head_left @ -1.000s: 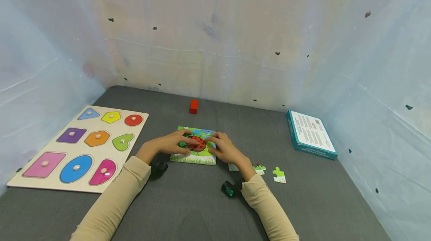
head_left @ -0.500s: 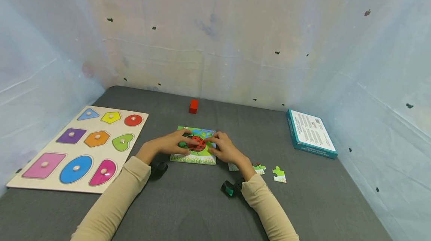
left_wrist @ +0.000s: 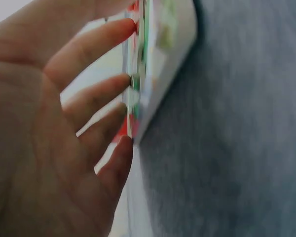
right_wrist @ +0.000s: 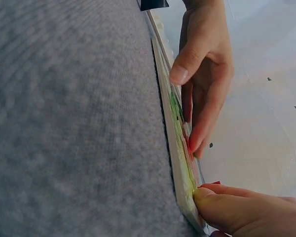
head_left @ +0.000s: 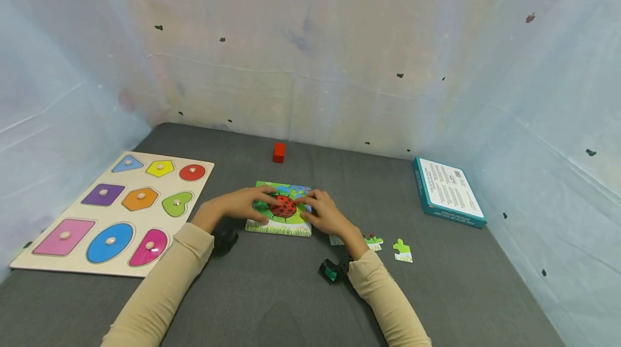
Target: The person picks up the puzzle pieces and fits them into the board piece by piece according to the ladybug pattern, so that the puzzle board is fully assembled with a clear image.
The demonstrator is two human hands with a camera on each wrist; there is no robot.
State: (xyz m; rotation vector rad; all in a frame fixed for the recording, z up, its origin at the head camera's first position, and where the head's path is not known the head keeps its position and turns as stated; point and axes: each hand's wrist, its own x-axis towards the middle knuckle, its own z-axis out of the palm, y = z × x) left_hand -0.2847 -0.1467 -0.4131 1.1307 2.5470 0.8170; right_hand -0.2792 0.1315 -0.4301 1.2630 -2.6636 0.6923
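A small jigsaw puzzle board point(head_left: 278, 230) with a red ladybug picture lies flat in front of me in the head view. My left hand point(head_left: 242, 204) arches over its left side, fingers spread and gently bent, fingertips at the ladybug. In the left wrist view those fingers point(left_wrist: 96, 96) hold no piece. My right hand point(head_left: 326, 215) rests at the board's right side, index finger reaching to the ladybug and thumb lower on the picture. The right wrist view shows the right thumb point(right_wrist: 204, 196) touching the surface near the board's edge.
Loose jigsaw pieces lie right of the board, one green and white piece point(head_left: 402, 250) farthest out; another is partly behind my right wrist. A knobbed shape board point(head_left: 111, 172) lies left, a red block point(head_left: 279, 153) behind, a teal box point(head_left: 451, 192) at right.
My left hand has drawn slightly left, its thumb and fingers sliding back and uncovering more of the ladybug. The right hand and the puzzle board stay in place.
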